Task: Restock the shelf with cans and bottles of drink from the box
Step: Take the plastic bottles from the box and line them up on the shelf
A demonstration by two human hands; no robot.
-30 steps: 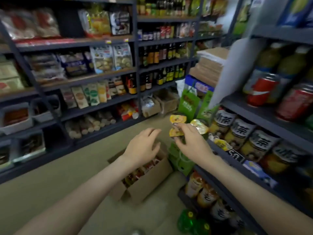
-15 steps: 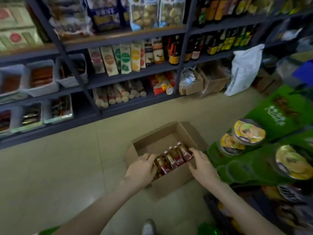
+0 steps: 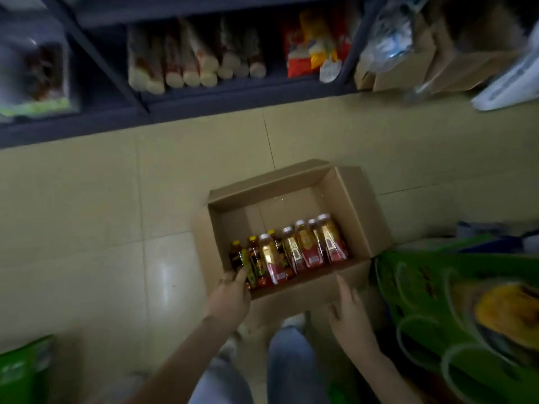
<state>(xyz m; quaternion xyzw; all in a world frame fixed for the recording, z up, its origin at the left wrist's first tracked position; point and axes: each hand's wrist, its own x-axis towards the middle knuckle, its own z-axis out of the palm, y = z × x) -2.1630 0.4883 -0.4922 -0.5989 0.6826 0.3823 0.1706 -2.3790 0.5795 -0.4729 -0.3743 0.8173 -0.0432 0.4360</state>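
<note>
An open cardboard box (image 3: 354,205) stands on the tiled floor. Several drink bottles (image 3: 303,249) stand in a row along its near wall: dark ones with yellow caps at the left, gold-and-red ones with white caps at the right. My left hand (image 3: 229,300) holds the box's near-left corner, with one digit over the rim against the leftmost dark bottle (image 3: 237,256); its other fingers are hidden. My right hand (image 3: 348,314) has its fingers spread and straight against the outside of the near wall. It holds nothing.
A dark low shelf (image 3: 233,94) with rolled packs and snack bags runs along the far side. More cardboard boxes (image 3: 408,74) and a white bag (image 3: 513,83) lie at the top right. A green cup display (image 3: 437,310) crowds the right, a green pack (image 3: 23,371) the bottom left. My legs (image 3: 288,363) are below the box.
My view has dropped lower and closer over the box. Both hands have drawn back from the bottles to the box's near wall, the right one now outside it.
</note>
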